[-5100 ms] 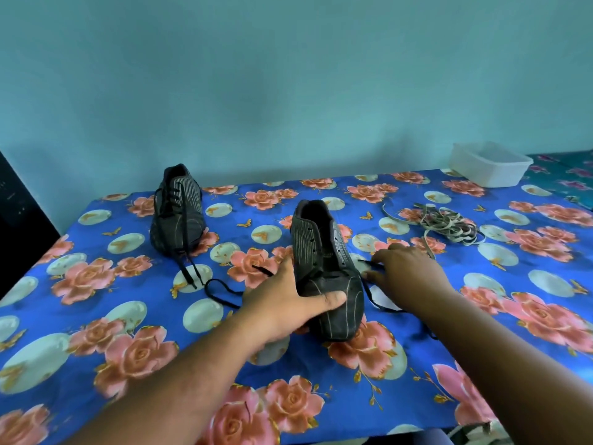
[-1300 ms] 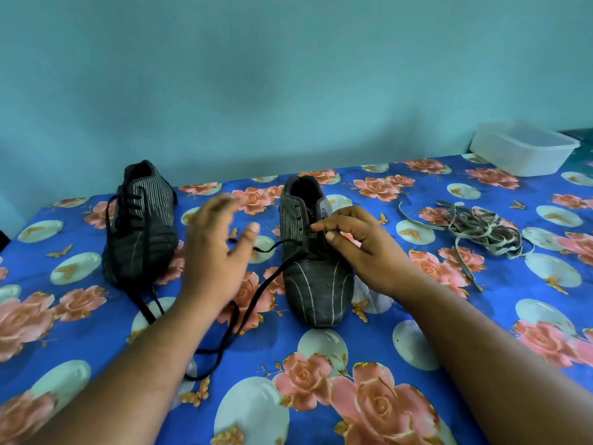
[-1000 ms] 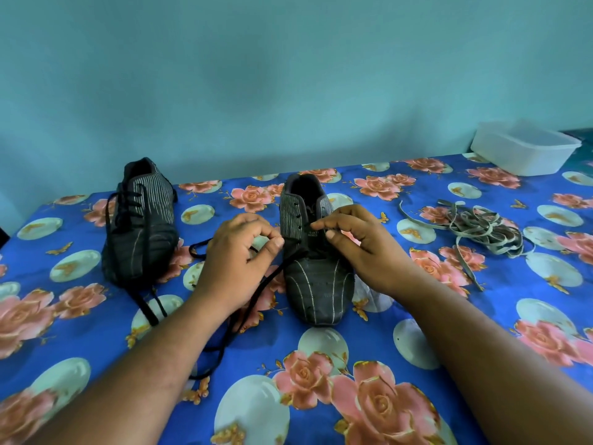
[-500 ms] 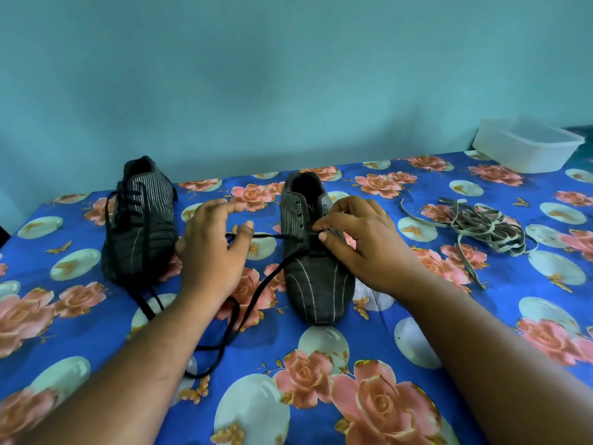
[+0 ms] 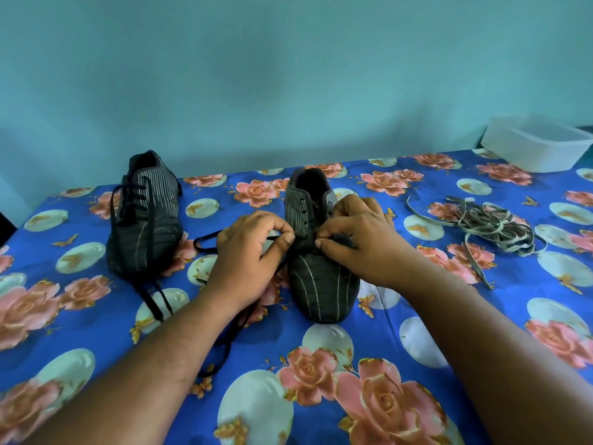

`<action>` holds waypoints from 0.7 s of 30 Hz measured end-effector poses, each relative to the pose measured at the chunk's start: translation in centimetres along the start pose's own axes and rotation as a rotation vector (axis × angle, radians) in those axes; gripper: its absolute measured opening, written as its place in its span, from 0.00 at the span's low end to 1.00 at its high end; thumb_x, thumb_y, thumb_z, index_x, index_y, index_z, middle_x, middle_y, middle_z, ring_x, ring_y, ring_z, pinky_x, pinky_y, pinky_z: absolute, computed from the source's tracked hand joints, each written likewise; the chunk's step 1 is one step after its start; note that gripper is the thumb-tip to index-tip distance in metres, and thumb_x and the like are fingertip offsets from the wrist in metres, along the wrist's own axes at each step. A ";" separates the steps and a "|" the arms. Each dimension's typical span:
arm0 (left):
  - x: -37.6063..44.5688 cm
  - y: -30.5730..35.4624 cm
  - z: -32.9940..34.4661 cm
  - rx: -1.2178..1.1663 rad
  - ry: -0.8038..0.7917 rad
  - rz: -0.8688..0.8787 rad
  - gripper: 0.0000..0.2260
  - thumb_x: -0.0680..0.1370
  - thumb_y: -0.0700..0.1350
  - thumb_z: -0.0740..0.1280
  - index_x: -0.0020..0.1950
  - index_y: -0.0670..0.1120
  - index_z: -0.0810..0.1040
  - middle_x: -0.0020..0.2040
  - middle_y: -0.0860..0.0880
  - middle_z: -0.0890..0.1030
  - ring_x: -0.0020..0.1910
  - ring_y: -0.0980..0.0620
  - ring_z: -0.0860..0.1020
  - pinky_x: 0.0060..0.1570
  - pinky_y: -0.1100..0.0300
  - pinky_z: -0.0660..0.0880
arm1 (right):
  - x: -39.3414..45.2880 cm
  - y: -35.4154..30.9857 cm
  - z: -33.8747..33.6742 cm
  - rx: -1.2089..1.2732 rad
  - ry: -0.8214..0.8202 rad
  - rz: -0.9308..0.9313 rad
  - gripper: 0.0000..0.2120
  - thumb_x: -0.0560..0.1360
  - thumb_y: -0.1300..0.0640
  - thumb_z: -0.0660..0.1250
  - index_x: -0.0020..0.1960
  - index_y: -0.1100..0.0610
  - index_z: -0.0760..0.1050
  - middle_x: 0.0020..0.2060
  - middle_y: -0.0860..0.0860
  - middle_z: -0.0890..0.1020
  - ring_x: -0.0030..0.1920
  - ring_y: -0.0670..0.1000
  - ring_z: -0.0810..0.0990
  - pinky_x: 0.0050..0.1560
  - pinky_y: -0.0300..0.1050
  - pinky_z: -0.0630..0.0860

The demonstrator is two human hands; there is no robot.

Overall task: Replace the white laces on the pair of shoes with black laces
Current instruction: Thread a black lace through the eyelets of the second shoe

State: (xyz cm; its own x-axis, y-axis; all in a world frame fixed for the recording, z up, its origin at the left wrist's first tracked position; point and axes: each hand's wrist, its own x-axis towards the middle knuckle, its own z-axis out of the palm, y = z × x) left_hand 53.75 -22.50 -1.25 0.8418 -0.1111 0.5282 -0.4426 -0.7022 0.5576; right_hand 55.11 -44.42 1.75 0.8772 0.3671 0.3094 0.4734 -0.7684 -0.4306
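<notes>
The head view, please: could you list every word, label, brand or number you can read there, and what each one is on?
None: no readable text appears in this view.
Left shoe: stripes only, no brand visible.
Right shoe: stripes only; its tongue is partly hidden by the right hand.
White container: plain, no label.
Tablecloth: roses and butterflies, no lettering.

floral blue tablecloth (image 5: 417, 342); white plastic tub (image 5: 536, 144), teal wall (image 5: 288, 75)
</notes>
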 end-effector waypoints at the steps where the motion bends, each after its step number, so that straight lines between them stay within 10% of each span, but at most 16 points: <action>1: 0.0 -0.1 0.1 -0.021 -0.007 -0.012 0.09 0.78 0.58 0.62 0.50 0.57 0.78 0.48 0.61 0.81 0.53 0.55 0.78 0.59 0.41 0.72 | 0.1 0.0 0.3 0.038 0.017 0.007 0.06 0.77 0.46 0.70 0.52 0.44 0.84 0.52 0.46 0.71 0.60 0.52 0.65 0.61 0.52 0.65; 10: -0.1 0.6 0.0 -0.250 -0.042 -0.148 0.03 0.79 0.50 0.72 0.47 0.52 0.83 0.38 0.53 0.84 0.38 0.52 0.80 0.44 0.54 0.78 | 0.2 -0.2 1.6 0.367 0.074 0.066 0.12 0.76 0.53 0.73 0.42 0.36 0.77 0.47 0.46 0.73 0.57 0.52 0.69 0.54 0.29 0.63; 21: 0.3 -1.8 -2.1 0.209 0.055 -0.074 0.10 0.76 0.60 0.63 0.51 0.58 0.80 0.50 0.57 0.80 0.52 0.49 0.79 0.53 0.40 0.73 | -0.6 0.9 1.6 0.311 0.180 -0.012 0.08 0.78 0.42 0.62 0.51 0.40 0.80 0.49 0.42 0.78 0.57 0.50 0.73 0.63 0.49 0.69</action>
State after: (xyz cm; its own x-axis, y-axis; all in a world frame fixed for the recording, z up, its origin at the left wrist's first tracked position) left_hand 54.20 -19.77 -0.74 0.8489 -0.0194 0.5282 -0.3020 -0.8380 0.4545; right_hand 55.13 -44.48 -0.13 0.8566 0.2554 0.4483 0.5092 -0.5585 -0.6548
